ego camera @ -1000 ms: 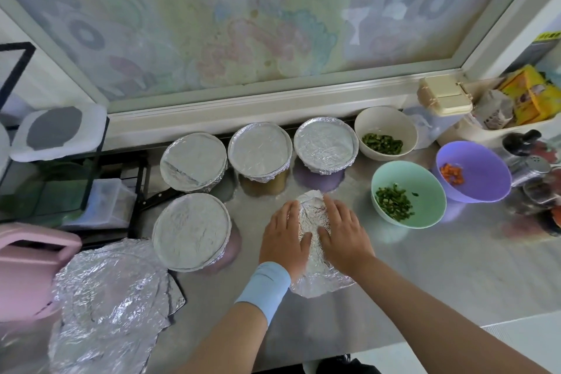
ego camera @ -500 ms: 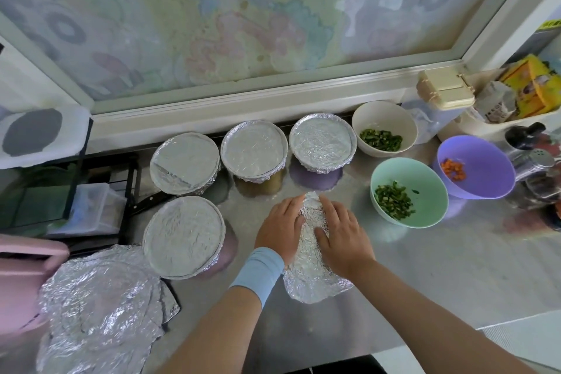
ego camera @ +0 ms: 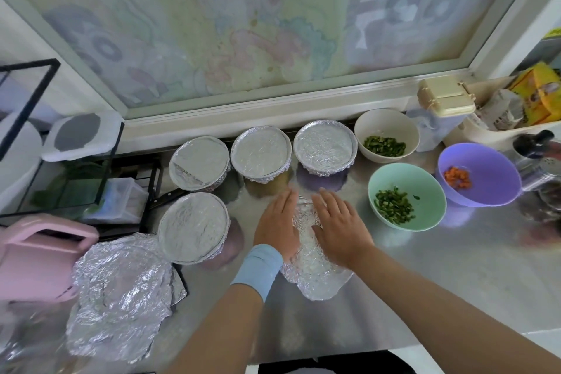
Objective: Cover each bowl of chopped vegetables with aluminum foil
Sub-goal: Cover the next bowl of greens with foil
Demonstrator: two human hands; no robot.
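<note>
Both forearms reached forward, the left hand [ego camera: 277, 223] and right hand [ego camera: 341, 226] lying flat, fingers extended, grasping nothing, pressing a foil sheet [ego camera: 312, 261] onto the tabletop [ego camera: 440, 276] left of the green bowl [ego camera: 406, 196].

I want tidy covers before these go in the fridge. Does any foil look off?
One does: the back-left covered bowl has a fold line running across its foil top, unlike the smoother covers beside it. The foil sheet under both hands is crinkled, and a rumpled foil pile lies front left.
</note>
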